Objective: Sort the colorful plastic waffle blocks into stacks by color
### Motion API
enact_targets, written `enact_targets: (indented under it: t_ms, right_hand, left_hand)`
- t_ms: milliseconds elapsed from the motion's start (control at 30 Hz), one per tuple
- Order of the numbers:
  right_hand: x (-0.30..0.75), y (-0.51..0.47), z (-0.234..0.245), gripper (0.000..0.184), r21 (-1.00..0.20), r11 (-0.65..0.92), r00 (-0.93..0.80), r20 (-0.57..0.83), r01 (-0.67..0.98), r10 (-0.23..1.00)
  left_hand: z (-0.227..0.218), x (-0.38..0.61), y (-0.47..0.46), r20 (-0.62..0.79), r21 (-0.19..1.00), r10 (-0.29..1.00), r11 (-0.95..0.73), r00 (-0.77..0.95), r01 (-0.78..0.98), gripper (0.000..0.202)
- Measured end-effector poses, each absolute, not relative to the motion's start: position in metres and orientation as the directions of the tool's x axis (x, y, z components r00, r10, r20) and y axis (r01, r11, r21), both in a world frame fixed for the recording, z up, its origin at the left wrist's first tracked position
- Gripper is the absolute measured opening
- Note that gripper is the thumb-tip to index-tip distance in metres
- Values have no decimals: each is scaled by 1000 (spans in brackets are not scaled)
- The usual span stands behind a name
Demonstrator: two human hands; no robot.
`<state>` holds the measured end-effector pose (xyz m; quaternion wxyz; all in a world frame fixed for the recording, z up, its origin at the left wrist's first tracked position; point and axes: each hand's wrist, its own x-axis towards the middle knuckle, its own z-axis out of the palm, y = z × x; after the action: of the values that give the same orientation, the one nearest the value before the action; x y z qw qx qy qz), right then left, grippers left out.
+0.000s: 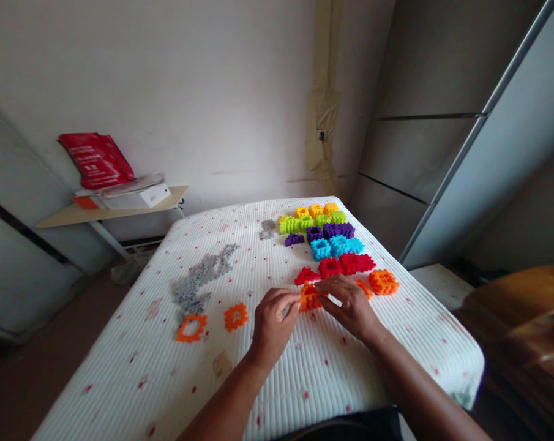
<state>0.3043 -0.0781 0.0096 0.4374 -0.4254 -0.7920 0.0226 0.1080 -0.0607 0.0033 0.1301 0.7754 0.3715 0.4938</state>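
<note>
My left hand (pixel 277 317) pinches the left side of an orange interlocking block (pixel 310 297) with toothed edges. From the other side, my right hand (pixel 350 301) grips the same block, fingers bent over its top and right side. Two loose flat orange pieces lie to the left: a ring-shaped piece (pixel 191 328) and a square piece (pixel 236 316) with a pattern in its middle. Right of my right hand sits an assembled orange block (pixel 384 282). More orange shows partly behind my right fingers. Just beyond my hands are red blocks (pixel 330 267).
Blue (pixel 321 248), purple (pixel 331 230), green (pixel 304 223) and yellow blocks (pixel 316 211) stand in rows at the far right. A pile of grey pieces (pixel 194 285) spreads on the left of the quilted white cover (pixel 166 373). A side table (pixel 116 214) holds a white box and red bag.
</note>
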Motion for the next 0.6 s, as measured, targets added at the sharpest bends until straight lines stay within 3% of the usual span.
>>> enact_targets:
  t_ms: [433, 600]
  right_hand:
    - [304, -79, 7, 11, -370, 645, -280, 678, 669, 679]
    - [309, -82, 10, 16, -321, 640, -183, 784, 698, 593]
  left_hand:
    - [1, 108, -61, 672, 556, 698, -696, 247, 455, 21]
    - [-2, 75, -63, 658, 559, 723, -656, 211, 507, 18]
